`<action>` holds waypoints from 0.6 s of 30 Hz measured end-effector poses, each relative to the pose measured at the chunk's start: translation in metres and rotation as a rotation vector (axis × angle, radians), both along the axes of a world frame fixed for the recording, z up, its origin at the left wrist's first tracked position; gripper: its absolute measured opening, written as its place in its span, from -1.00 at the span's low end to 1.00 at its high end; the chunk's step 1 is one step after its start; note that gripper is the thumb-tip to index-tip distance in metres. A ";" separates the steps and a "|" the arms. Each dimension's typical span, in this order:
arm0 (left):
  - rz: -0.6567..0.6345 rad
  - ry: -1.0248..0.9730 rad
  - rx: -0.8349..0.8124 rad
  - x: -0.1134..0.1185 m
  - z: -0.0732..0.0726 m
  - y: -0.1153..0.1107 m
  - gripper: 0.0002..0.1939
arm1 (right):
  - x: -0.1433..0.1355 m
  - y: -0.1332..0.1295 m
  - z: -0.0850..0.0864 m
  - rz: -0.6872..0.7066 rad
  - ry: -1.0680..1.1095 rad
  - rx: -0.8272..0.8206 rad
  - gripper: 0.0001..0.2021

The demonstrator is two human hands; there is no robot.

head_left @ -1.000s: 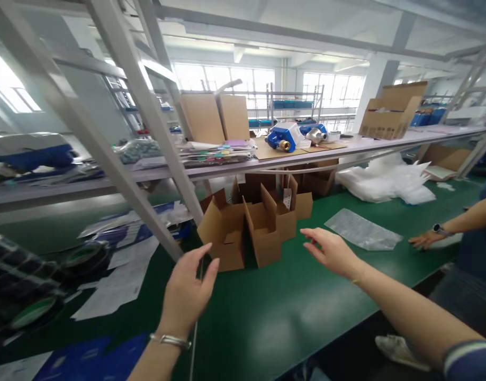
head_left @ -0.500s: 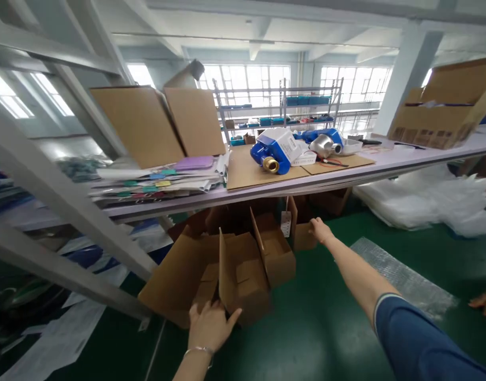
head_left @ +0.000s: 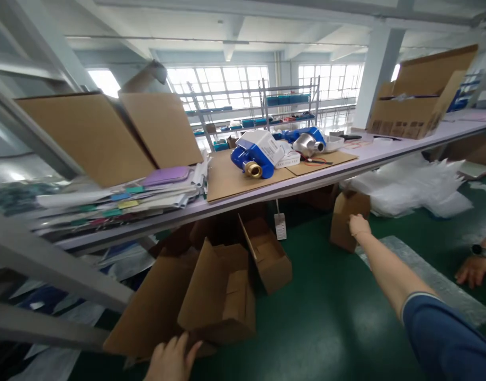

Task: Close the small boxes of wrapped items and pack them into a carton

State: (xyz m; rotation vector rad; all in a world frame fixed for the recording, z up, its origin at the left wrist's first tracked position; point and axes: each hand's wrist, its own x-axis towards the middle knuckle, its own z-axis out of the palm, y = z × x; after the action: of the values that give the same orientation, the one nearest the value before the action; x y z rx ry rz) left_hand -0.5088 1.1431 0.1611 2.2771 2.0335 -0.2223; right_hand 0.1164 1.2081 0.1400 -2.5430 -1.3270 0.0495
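My right hand (head_left: 359, 226) grips the side of a small cardboard box (head_left: 344, 219), which stands on the green floor below the bench edge. At the bottom, my left hand (head_left: 169, 360) is at the lower edge of a large open carton (head_left: 151, 307), its fingers bent against the cardboard. Just right of that carton is another open box (head_left: 219, 296) with a raised flap. A third, narrower open box (head_left: 269, 254) sits beyond it.
On the bench (head_left: 147, 217) are a blue meter with a brass fitting (head_left: 253, 159), stacked papers (head_left: 108, 203) and cartons. Clear plastic wrap (head_left: 417, 267) lies on the floor at right, near another person's hand (head_left: 471, 270). A metal frame stands at left.
My right hand has moved right with the small box, away from the other boxes. My left hand is lower and further left, and the middle box has shifted. The view has turned.
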 end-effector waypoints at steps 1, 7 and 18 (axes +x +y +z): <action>0.014 -0.032 -0.013 0.002 0.002 -0.006 -0.37 | -0.006 -0.001 0.005 -0.005 -0.009 0.015 -0.59; 0.085 -0.193 -0.058 0.018 0.007 -0.021 -0.26 | -0.175 0.001 0.009 0.749 0.006 0.050 -0.20; -0.230 -0.166 0.379 0.037 -0.004 -0.041 -0.30 | -0.228 -0.174 0.004 0.744 0.021 0.026 -0.93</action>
State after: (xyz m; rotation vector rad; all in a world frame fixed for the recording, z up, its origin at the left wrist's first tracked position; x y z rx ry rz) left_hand -0.4719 1.1020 0.1573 2.6421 1.8579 0.3593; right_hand -0.1119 1.0342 0.1440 -1.8812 -2.1565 0.1984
